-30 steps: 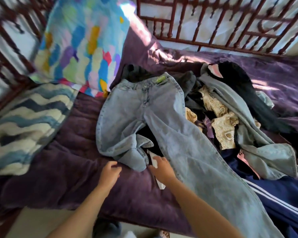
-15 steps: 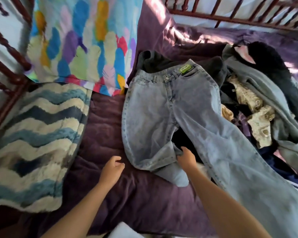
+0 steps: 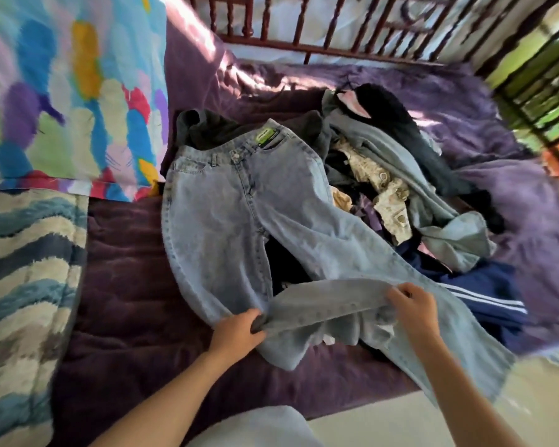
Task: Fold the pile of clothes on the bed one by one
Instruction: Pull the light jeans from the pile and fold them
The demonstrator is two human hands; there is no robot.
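Denim, pale blue and washed out, fills the middle of your head view: the jeans [image 3: 226, 201] lie front side up on the bed [image 3: 126, 301]. Their waistband points toward the wooden rail [image 3: 304, 50] at the far side, and a green label [image 3: 265, 137] shows at the waistband.

The trouser leg on your left runs down toward you. Its lower part is turned sideways and lifted into a band stretched between your two hands. Your left hand [image 3: 239, 330] clenches the near-left end of that band, with the fingers curled round the cloth and the thumb on top. Your right hand [image 3: 413, 309] grasps the other end from above, its fingers hooked over the edge of the denim. The other trouser leg runs diagonally to your right, passes under the held band and hangs over the near edge of the bed.

The pile of clothes [image 3: 433, 175] sits just beside the jeans on the right and partly under them:
- a black garment [image 3: 397, 124] on the far side
- a grey-blue piece draped across the middle
- a beige printed piece [image 3: 391, 195] in the middle of the heap
- a navy garment with white stripes [image 3: 484, 291] nearest your right hand

A dark garment [image 3: 207, 127] also lies under the waistband.

On your left, a multicoloured pillow [image 3: 71, 91] leans at the head end, and a blue and white wave-patterned blanket [image 3: 23, 285] lies nearer to you.
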